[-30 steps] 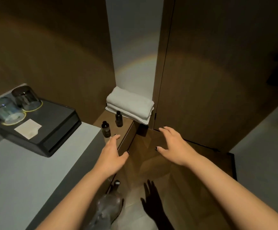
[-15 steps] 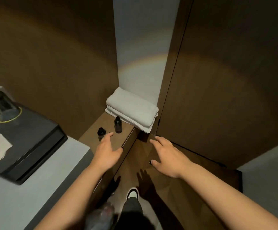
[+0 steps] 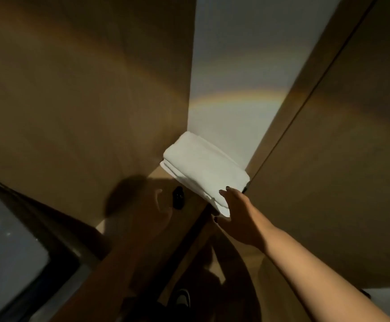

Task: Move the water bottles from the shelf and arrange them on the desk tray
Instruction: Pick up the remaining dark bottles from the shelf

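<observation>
1. Right hand (image 3: pixel 238 214): fingers extended, empty, touching the folded towel (image 3: pixel 203 173).
2. Left hand (image 3: pixel 152 212): blurred, grip indeterminate.
3. Small dark bottle (image 3: pixel 178 197) stands upright mid-shelf (image 3: pixel 194 205); risk: a blind, dim reach topples it.

small dark bottle (image 3: pixel 178 197), upright, on shelf (image 3: pixel 194 206)

Folded white towels (image 3: pixel 203 173) against the wall (wood panels (image 3: pixel 73 101) alongside)

Hotel room, by the look of it. Dim wood-panelled walls (image 3: pixel 73 94) all round. Folded white towels (image 3: pixel 203 175) stacked on a low wooden shelf (image 3: pixel 189 212) at 12 o'clock; small dark toiletry bottle (image 3: pixel 178 197) beside them. Black tray (image 3: pixel 56 249) at 8 o'clock.
</observation>
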Available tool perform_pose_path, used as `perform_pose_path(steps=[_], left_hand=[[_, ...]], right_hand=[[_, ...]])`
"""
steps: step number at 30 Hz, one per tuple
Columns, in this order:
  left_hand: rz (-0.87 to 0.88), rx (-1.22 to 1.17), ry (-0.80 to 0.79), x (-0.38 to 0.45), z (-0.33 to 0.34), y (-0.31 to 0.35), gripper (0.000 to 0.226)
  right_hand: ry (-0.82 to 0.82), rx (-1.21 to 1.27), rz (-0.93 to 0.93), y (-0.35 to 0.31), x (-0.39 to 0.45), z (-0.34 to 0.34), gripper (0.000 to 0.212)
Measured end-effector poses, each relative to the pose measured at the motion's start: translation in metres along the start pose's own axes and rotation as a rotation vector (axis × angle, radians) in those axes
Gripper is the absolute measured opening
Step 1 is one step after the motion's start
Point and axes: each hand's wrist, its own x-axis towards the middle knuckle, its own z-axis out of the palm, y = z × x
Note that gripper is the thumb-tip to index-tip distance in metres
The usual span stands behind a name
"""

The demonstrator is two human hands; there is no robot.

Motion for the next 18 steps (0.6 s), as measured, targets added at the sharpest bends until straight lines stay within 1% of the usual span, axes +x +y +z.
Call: perform_pose_path(steps=[3,6,11,14,16,18], left_hand=[[-0.088,-0.098,-0.058,0.019,-0.004,-0.009,0.055],[-0.197,-0.177,-0.07,0.036,0.002,-0.023,0.054],[-0.345,-0.248,0.0,0.061,0.018,-0.038,0.052],[-0.417,-0.234,0.081,0.071,0.022,-0.039,0.046],[-0.481,-0.276,0.117,0.078,0.024,-0.039,0.043],[-0.588,-0.345,0.162,0.086,0.029,-0.043,0.046]], right_hand=[[-0.041,0.018,-0.015,-0.006,0.04,-0.01,0.074],[-0.088,0.046,-0.029,-0.008,0.083,-0.016,0.071],[-0.158,0.019,-0.104,-0.006,0.155,-0.009,0.068],[-0.279,0.045,-0.132,-0.009,0.196,-0.001,0.065],[-0.37,0.072,-0.166,-0.013,0.219,0.004,0.065],[-0.444,0.091,-0.21,-0.014,0.239,0.009,0.06]])
